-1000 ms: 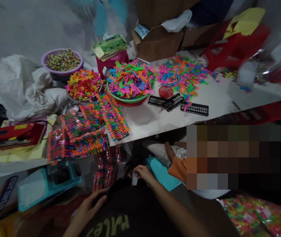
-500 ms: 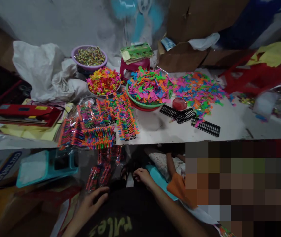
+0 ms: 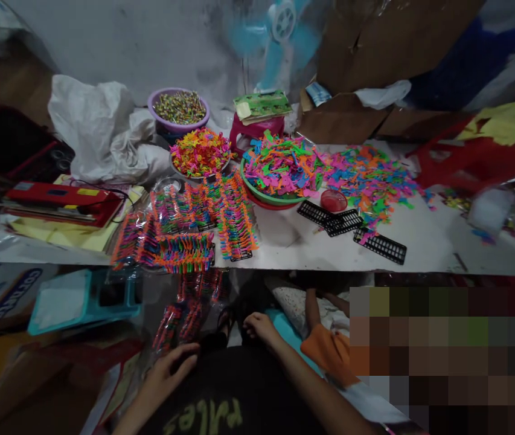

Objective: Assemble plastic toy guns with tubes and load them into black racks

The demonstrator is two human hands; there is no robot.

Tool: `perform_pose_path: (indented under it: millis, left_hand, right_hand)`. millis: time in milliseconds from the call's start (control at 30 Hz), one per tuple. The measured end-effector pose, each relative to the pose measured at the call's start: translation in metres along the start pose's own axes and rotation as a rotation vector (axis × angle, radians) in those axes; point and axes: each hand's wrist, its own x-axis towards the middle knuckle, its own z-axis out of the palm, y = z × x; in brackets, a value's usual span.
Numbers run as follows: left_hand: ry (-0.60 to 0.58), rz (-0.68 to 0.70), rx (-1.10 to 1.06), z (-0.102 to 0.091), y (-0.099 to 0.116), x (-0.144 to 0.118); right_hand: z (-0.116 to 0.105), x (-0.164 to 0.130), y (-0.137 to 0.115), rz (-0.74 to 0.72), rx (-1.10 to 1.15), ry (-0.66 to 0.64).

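Note:
My left hand lies flat with fingers apart on the black cloth over my lap, its fingertips next to a clear bag of coloured plastic pieces. My right hand rests at the far edge of the same dark cloth with its fingers curled down; whether it grips anything is hidden. Above both hands is a white table. On it lie black racks filled with coloured pieces, a green bowl heaped with pieces and empty black racks.
A plate of yellow and orange pieces, a purple bowl, a small red basket and a loose pile cover the table. A red device lies left, a teal stool below. Another person's orange sleeve is close on my right.
My view has swung, so the table sits lower and further right in the frame and the fan now shows. Both hands have stayed where they were on my lap.

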Motion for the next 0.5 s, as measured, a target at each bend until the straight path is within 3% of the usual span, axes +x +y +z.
perform_pose_path:
  millis: [500]
  left_hand:
    - [-0.023,-0.027,0.036,0.0015,0.0088,0.0014]
  right_hand:
    - [-0.0080,-0.0022,0.0046,0.015,0.028,0.021]
